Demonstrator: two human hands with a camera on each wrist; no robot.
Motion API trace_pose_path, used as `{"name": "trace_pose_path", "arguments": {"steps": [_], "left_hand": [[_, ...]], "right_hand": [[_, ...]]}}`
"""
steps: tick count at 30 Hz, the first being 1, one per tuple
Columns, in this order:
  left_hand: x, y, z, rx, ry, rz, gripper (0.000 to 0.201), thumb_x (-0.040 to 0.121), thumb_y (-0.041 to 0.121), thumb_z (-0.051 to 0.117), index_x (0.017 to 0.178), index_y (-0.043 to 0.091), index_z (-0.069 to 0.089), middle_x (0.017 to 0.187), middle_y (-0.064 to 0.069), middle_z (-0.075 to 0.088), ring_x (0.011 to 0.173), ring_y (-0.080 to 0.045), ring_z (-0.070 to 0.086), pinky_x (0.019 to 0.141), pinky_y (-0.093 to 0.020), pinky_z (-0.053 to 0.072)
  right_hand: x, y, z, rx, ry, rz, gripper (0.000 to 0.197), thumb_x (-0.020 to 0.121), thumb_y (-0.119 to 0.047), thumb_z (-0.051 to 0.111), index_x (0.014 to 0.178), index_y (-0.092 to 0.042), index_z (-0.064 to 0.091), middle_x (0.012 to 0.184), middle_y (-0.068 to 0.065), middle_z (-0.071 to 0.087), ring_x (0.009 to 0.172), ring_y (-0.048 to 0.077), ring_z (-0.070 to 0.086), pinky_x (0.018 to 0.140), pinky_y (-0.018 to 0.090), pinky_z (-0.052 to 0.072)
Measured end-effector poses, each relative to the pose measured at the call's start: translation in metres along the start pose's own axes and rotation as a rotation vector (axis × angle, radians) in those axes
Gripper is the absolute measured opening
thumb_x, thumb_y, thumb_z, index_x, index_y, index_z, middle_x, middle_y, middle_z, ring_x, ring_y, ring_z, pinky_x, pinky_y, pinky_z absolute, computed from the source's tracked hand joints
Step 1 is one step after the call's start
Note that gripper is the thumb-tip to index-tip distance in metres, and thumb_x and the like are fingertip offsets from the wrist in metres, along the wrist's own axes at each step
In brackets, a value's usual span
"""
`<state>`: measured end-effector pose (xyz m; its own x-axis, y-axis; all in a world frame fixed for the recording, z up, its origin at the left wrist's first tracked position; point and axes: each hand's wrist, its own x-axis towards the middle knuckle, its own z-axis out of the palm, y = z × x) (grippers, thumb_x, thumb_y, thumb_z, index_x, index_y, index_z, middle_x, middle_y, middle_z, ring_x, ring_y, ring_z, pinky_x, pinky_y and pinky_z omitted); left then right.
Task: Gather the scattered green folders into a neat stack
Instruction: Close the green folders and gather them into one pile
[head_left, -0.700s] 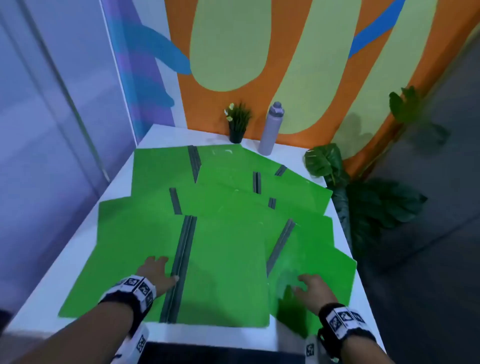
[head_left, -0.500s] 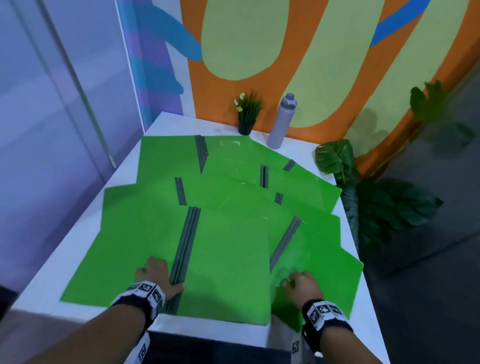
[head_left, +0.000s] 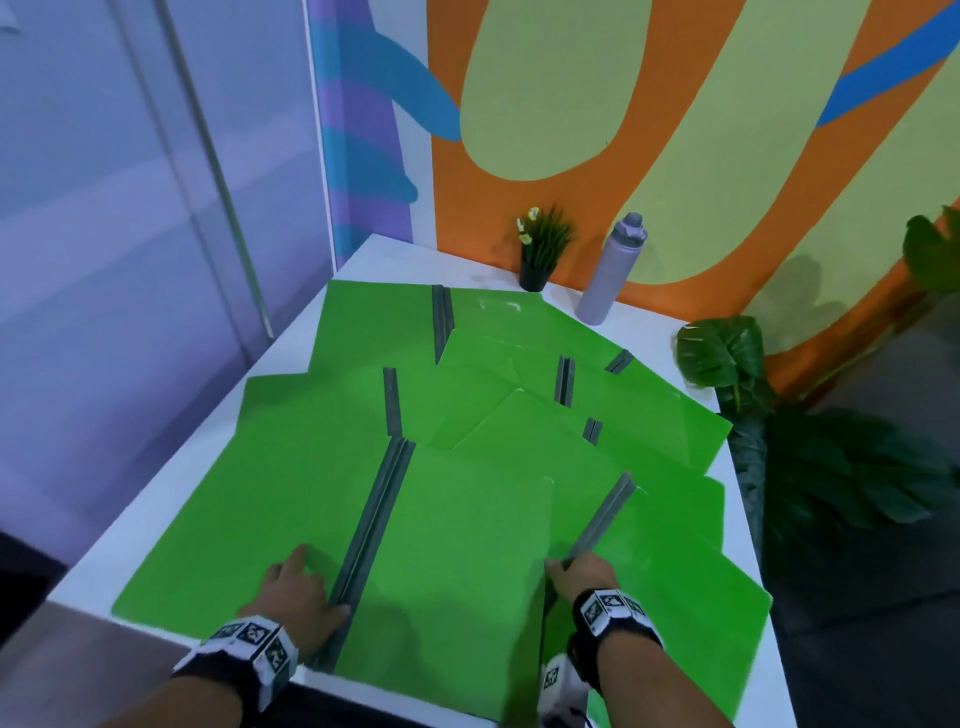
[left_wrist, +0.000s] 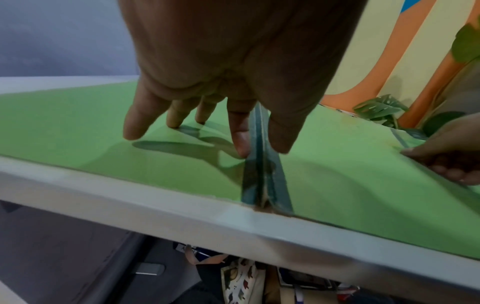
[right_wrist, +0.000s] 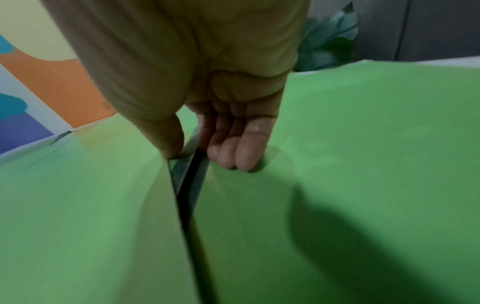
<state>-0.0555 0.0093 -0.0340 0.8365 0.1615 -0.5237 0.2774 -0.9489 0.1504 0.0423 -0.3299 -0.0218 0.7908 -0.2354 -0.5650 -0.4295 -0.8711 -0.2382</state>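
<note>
Overlapping folders (head_left: 291, 415) covered the table (head_left: 208, 441), the nearest one (head_left: 447, 561) on top, while a potted plant (head_left: 540, 254) (left) and bottle (head_left: 610, 275) stood behind them.

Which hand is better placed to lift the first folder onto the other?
Right. The right hand pinches the spine of the near-right folder, thumb opposite fingers; the left hand only rests straight fingers on the near-left folder.

Overlapping green folders (head_left: 467, 545) hide each other; lower folder (head_left: 675, 623) cut off by frame edge.
</note>
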Motion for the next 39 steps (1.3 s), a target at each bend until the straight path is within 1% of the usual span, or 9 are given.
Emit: {"name": "trace_pose_path", "arguments": {"steps": [4,8,10,12,16,23,30,35,39], "left_hand": [[-0.012,0.022,-0.006,0.030,-0.008,0.010,0.033,0.081,0.046,0.065,0.064,0.024,0.047,0.163,-0.001,0.010,0.146,-0.024,0.023,0.110,-0.053,0.040],[-0.008,0.024,-0.010,-0.114,0.062,0.030,0.025,0.086,0.031,0.059,0.066,0.023,0.046,0.155,-0.006,0.031,0.141,-0.022,0.032,0.111,-0.046,0.040],[-0.007,0.023,-0.025,-0.262,0.191,0.059,0.025,0.089,0.024,0.055,0.066,0.020,0.043,0.131,-0.007,0.050,0.104,-0.016,0.057,0.094,-0.035,0.052],[-0.009,0.024,-0.054,-0.392,0.369,0.081,0.026,0.092,0.013,0.049,0.067,0.016,0.042,0.098,-0.010,0.057,0.070,-0.016,0.052,0.073,-0.038,0.051],[-0.028,0.029,-0.131,-0.538,0.621,0.069,0.021,0.096,0.012,0.043,0.076,0.008,0.045,0.065,-0.005,0.046,0.055,-0.022,0.043,0.058,-0.036,0.033],[-0.064,0.058,-0.201,-0.805,0.879,0.180,0.011,0.098,0.015,0.041,0.093,0.007,0.043,0.066,-0.006,0.046,0.057,-0.021,0.041,0.062,-0.035,0.027],[-0.042,0.066,-0.137,-1.173,0.488,0.038,0.006,0.097,0.014,0.041,0.102,0.012,0.044,0.081,-0.006,0.047,0.068,-0.019,0.043,0.058,-0.033,0.041],[-0.016,0.048,-0.089,-1.206,-0.015,-0.087,0.051,0.090,-0.012,0.037,0.136,0.010,0.041,0.107,-0.015,0.057,0.092,-0.031,0.053,0.077,-0.043,0.049],[0.004,0.032,-0.078,-1.403,-0.232,-0.231,0.033,0.099,0.021,0.042,0.122,0.000,0.051,0.093,-0.017,0.055,0.085,-0.033,0.056,0.081,-0.050,0.054]], "right_hand": [[-0.002,-0.003,0.007,0.063,0.012,0.037,0.027,0.093,-0.026,0.053,0.103,-0.003,0.064,0.092,0.008,0.067,0.076,0.020,0.062,0.064,0.027,0.056],[-0.005,0.003,0.001,0.251,0.074,0.000,0.020,0.090,-0.019,0.052,0.096,-0.003,0.062,0.086,0.009,0.067,0.074,0.024,0.065,0.063,0.031,0.054],[-0.011,0.005,-0.015,0.353,0.158,-0.045,0.016,0.091,-0.011,0.052,0.078,-0.004,0.056,0.077,0.010,0.060,0.065,0.023,0.057,0.058,0.027,0.045],[-0.019,0.007,-0.038,0.448,0.299,-0.097,0.031,0.090,-0.003,0.052,0.059,-0.007,0.048,0.068,0.014,0.056,0.056,0.021,0.051,0.058,0.030,0.048],[-0.046,0.006,-0.093,0.547,0.463,-0.160,0.021,0.092,-0.008,0.048,0.071,-0.005,0.050,0.087,0.021,0.060,0.077,0.031,0.059,0.076,0.045,0.053],[-0.106,-0.029,-0.167,0.510,0.755,-0.521,0.018,0.087,-0.003,0.053,0.072,-0.010,0.047,0.112,0.018,0.065,0.104,0.027,0.060,0.076,0.028,0.038],[-0.121,-0.063,-0.111,0.340,0.581,-0.728,0.018,0.084,-0.009,0.060,0.070,-0.013,0.049,0.089,0.008,0.070,0.075,0.021,0.066,0.066,0.035,0.056],[-0.130,-0.089,-0.065,0.391,0.372,-0.851,0.016,0.087,-0.029,0.060,0.077,-0.018,0.055,0.097,-0.002,0.070,0.095,0.008,0.064,0.083,0.023,0.051],[-0.121,-0.098,-0.043,0.329,0.096,-0.843,0.014,0.092,-0.034,0.055,0.087,-0.020,0.057,0.089,-0.005,0.067,0.084,0.008,0.062,0.079,0.026,0.054]]}}
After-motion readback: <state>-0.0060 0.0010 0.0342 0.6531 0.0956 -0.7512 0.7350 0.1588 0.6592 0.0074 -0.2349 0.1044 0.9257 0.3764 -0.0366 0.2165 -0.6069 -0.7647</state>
